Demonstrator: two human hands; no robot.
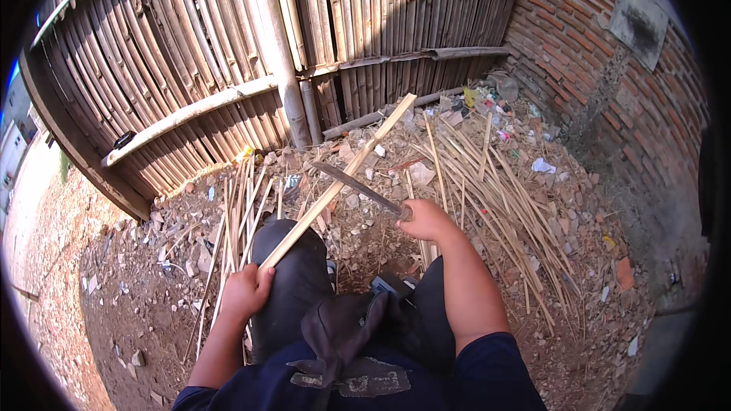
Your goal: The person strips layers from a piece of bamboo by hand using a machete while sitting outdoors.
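The left hand [245,291] is closed around the near end of a pale bamboo strip [316,209], thumb laid along it, while the strip slants away from that hand, up and to the right, passing over the left knee [285,247]; whether it rests on the knee I cannot tell. The right hand [428,222] is wrapped around the handle end of a long dark knife [362,189], whose blade points up and left from the fist and crosses the strip about midway, its tip showing just beyond the strip's left edge; whether the edge bites into the wood is too small to see

Just beside and ahead of the left hand lies a loose bundle of thin strips [242,209], roughly lengthwise. Beyond the right hand and to its right, a larger pile of strips [495,198] fans out over rubble-strewn ground [358,240]. Between the two forearms sits a dark, box-like object [391,286]. Well ahead of both hands stands a bamboo fence [183,53], meeting a brick wall [563,38] far to the right hand's right
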